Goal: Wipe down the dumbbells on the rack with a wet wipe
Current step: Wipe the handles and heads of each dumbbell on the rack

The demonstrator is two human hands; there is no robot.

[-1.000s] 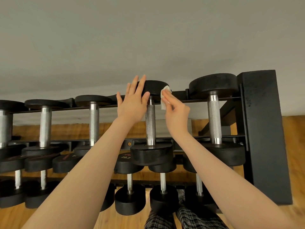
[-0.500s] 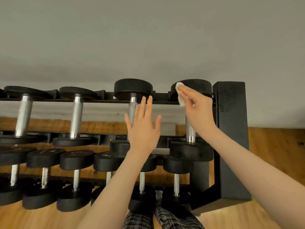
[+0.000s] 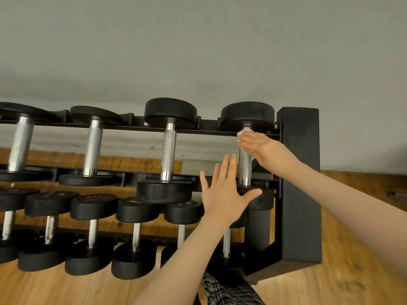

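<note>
From the head camera, your right hand (image 3: 267, 150) is curled round the top of the knurled steel handle (image 3: 245, 167) of the far-right black rubber dumbbell (image 3: 247, 115) on the top tier, pinching a small white wet wipe (image 3: 242, 135) against the metal just under the upper head. Your left hand (image 3: 224, 194) is spread wide with straight fingers, holding nothing, in front of that dumbbell's lower head; whether the thumb touches the head cannot be told.

The black steel rack's (image 3: 298, 183) solid end panel stands just beside your right wrist, so room on that side is tight. On the other side, a gap separates this handle from the neighbouring black dumbbell with a knurled handle (image 3: 168, 155). A thin top rail runs just behind the upper heads.

On the middle tier, one black dumbbell head (image 3: 136, 209) reads "22.5"; the markings on the other heads are too blurred to read. The wooden floor (image 3: 330, 287) lies open to the right of the rack. Plaid fabric (image 3: 226, 291) shows at the bottom edge.
</note>
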